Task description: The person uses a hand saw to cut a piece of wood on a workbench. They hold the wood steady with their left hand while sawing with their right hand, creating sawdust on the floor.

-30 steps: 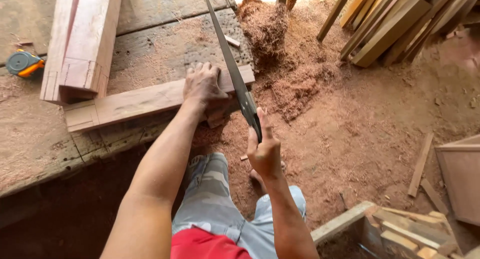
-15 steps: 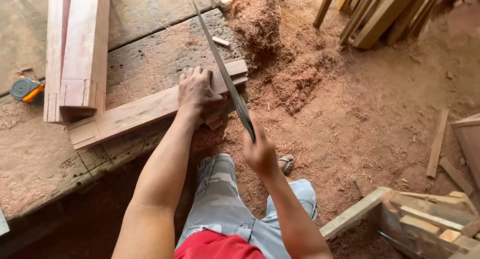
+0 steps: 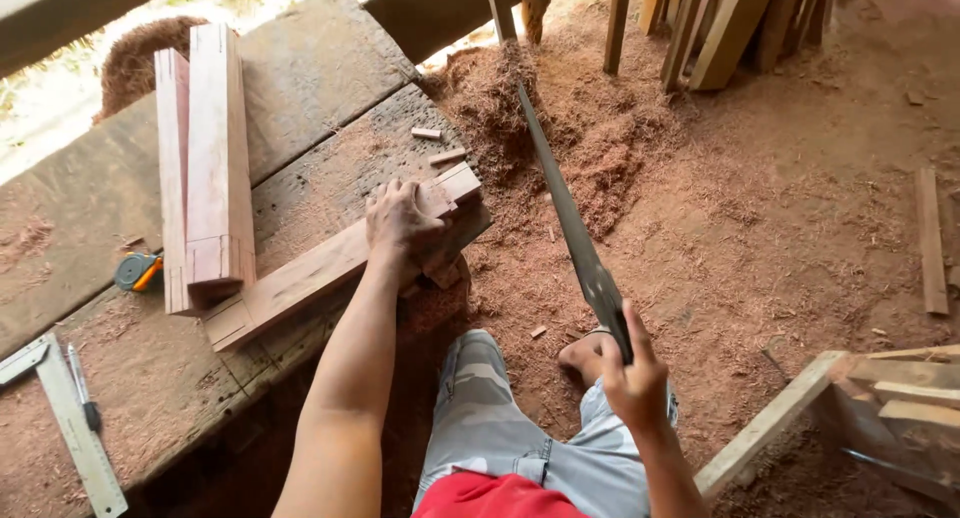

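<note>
Wooden plank (image 3: 330, 268) laid on bench (image 3: 300, 78), end overhanging edge; judged stiff, fairly heavy. Left hand (image 3: 400, 223) pressed flat on plank's end. Right hand (image 3: 632, 378) closed around handsaw (image 3: 570, 223), right of plank.

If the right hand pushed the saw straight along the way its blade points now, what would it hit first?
Probably the heap of reddish sawdust beyond the bench corner. The right hand holds the handsaw clear to the right of the wooden beam under the left hand. Depth is unclear, so the blade may pass above it.
</note>
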